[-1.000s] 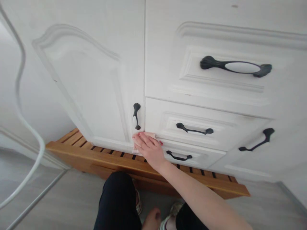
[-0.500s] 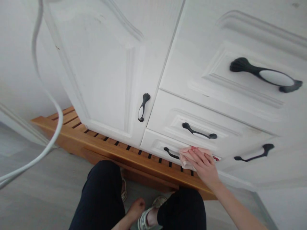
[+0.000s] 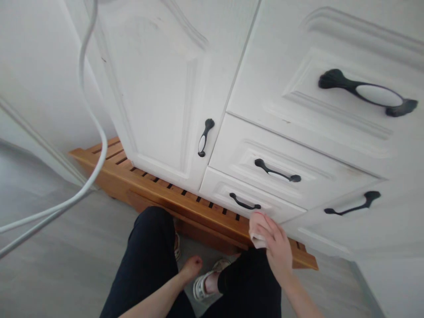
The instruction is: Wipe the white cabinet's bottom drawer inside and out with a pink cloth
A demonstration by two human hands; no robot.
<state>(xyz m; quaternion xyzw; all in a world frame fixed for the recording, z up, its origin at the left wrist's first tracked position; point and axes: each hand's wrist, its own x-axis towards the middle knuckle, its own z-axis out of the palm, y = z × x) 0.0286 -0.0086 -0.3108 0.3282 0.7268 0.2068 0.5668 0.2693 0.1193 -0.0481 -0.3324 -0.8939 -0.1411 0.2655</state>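
A pale pink cloth (image 3: 257, 230) is bunched in my right hand (image 3: 277, 249), whose fingers are closed round it. That hand is just below the lowest drawer (image 3: 218, 192) of a white cabinet, in front of the wooden slatted base. Nearest to the cloth is the lowest drawer's dark handle (image 3: 244, 202). Between my knees, my left hand (image 3: 192, 267) hangs low, curled into a loose fist with nothing visible in it.
The white cabinet (image 3: 159, 101) has more drawers and doors with dark handles. It stands on a brown slatted bench (image 3: 149, 194). A white cable (image 3: 102, 152) hangs at the left. My knees and shoes are close to the bench above a grey floor (image 3: 59, 247).
My right hand has come away from the lowest drawer's front and moved down, with the cloth bunched smaller. The view has shifted slightly; my left hand remains between my knees.
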